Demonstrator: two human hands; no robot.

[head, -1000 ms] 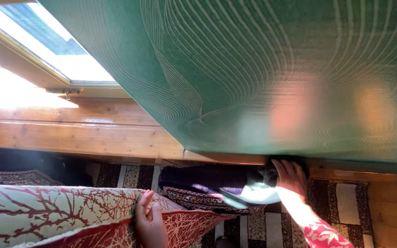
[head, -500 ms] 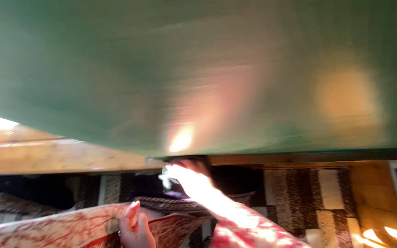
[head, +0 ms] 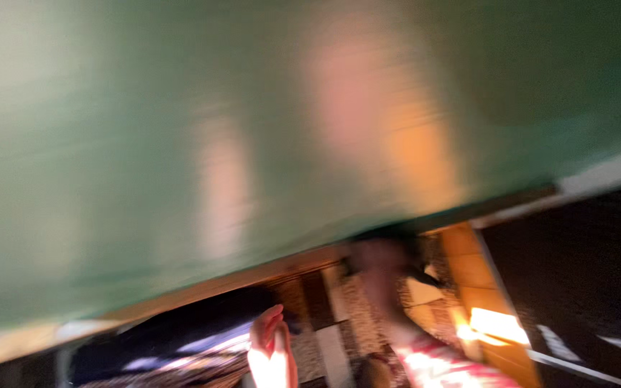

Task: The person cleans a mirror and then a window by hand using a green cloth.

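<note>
Two hands under a broad green glossy panel (head: 253,144): left hand (head: 271,348) fingers together (grip unclear), right hand (head: 379,269) blurred, state indiscernible, patterned fabric (head: 181,363) beside left fingers.

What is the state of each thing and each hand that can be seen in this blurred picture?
Green panel: slanted overhead, fills most of the view, blurred.
Left hand: raised, fingers up, whether it grips anything cannot be told.
Right hand: reaching up to the lower edge of the green panel, too blurred to tell the grip.
Patterned sleeve: on the right arm, lit by sun.
Patterned rug: lying flat below.
</note>
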